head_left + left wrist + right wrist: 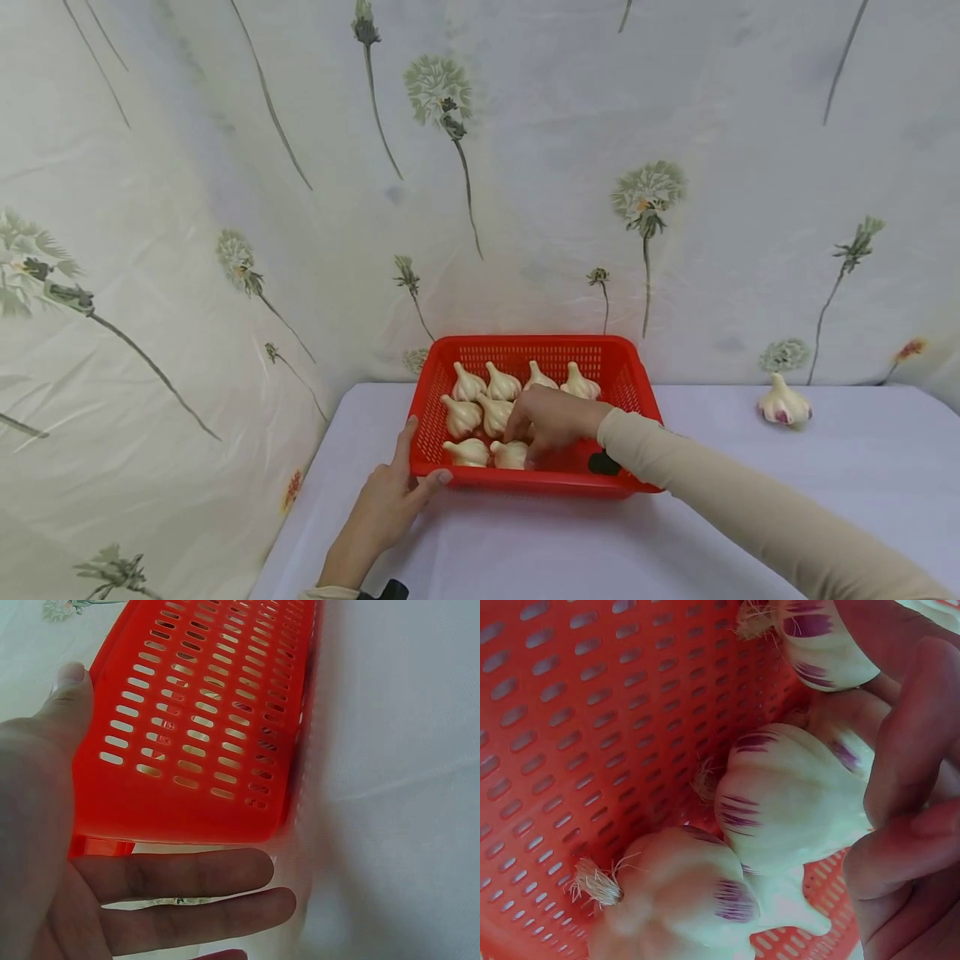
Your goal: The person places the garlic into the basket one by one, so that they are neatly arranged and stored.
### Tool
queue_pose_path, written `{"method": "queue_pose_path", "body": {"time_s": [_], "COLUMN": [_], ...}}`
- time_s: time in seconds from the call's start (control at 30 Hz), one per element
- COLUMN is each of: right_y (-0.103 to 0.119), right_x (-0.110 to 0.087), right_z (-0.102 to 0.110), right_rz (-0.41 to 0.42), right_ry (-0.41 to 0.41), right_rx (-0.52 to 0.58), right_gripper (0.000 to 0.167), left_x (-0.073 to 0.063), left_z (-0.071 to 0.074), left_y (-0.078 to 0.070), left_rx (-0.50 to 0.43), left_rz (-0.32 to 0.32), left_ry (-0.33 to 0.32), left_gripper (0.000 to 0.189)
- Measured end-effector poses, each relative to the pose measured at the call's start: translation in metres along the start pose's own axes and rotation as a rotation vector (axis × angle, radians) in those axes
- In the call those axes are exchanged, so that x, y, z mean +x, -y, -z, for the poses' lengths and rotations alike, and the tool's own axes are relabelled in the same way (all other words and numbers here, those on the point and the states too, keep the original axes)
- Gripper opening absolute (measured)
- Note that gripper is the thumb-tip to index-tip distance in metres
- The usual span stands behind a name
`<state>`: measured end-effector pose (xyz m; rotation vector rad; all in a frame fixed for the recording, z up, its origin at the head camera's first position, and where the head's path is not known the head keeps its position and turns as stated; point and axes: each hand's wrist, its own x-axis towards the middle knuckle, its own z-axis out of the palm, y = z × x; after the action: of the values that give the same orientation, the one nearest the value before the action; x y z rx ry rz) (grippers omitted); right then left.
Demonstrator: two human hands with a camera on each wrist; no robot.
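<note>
Several off-white garlic bulbs [467, 452] lie in rows inside a red slotted plastic basket [540, 480]. My left hand [386, 500] is at the basket's front left corner. Its thumb lies along the rim, and the other fingers extend straight past the side, as the left wrist view shows. My right hand [555, 421] reaches into the basket with bent fingers [907, 742] around a garlic bulb [510, 455] in the front row. The exact contact is partly hidden by the hand. Purple streaks and dry roots mark the bulbs [795, 799] in the right wrist view.
One more garlic bulb [783, 404] stands on the white-covered table [862, 483], well to the basket's right. A cloth with printed dandelions [540, 167] hangs behind the table and along its left side. My right forearm [750, 500] crosses the basket's right front corner.
</note>
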<state>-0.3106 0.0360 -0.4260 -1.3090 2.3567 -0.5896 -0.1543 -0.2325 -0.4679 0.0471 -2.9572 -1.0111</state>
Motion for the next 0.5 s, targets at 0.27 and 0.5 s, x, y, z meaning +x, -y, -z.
{"method": "queue_pose_path", "body": {"time_s": [0.27,0.5], "right_y": [0.0021,0.0021], "right_x": [0.0034,0.0056], "right_z": [-0.0008,-0.0035], "right_rz": [0.035,0.046], "right_ry": [-0.015,-0.031], "right_rx": [-0.031,-0.07], "right_gripper": [0.033,0.03], "left_x": [-0.0004,0.0002], "left_z": [0.0022,0.0009], "left_y": [-0.0021,-0.0028], "left_rx": [0.018,0.01], "left_rz": [0.002,-0.007], "left_ry": [0.0,0.007], "left_gripper": [0.101,0.1]}}
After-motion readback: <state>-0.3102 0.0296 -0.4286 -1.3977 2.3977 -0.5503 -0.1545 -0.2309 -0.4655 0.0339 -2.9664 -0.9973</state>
